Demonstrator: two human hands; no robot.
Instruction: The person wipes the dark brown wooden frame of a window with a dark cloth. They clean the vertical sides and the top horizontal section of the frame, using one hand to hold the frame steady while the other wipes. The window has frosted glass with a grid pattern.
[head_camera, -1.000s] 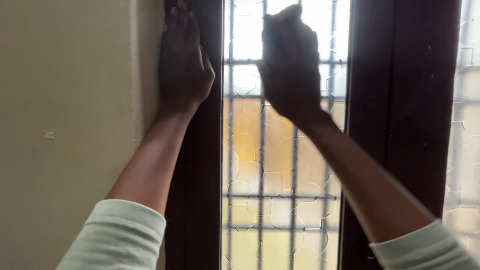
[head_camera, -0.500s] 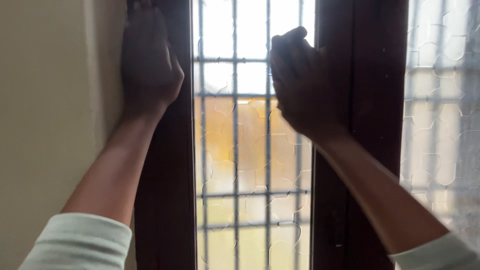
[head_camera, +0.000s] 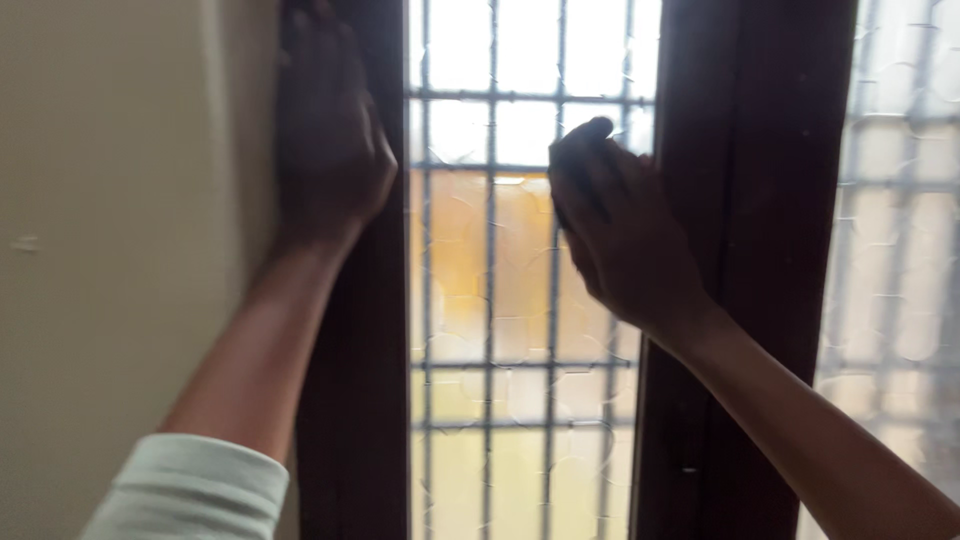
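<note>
We had our left hand (head_camera: 330, 150) pressed flat against the dark wooden window frame (head_camera: 355, 400) at its left upright, fingers stretched upward and released, grasping nothing. Our right hand (head_camera: 620, 235) was raised in front of the frosted glass pane (head_camera: 520, 290), just beside the middle upright (head_camera: 750, 250) of the frame; its fingers were curled inward, but we could not tell whether they gripped anything. Behind the patterned glass ran a metal grille (head_camera: 490, 330) of bars. A plain beige wall (head_camera: 110, 250) lay to the left, and a pale sleeve (head_camera: 190, 490) covered our left forearm.
</note>
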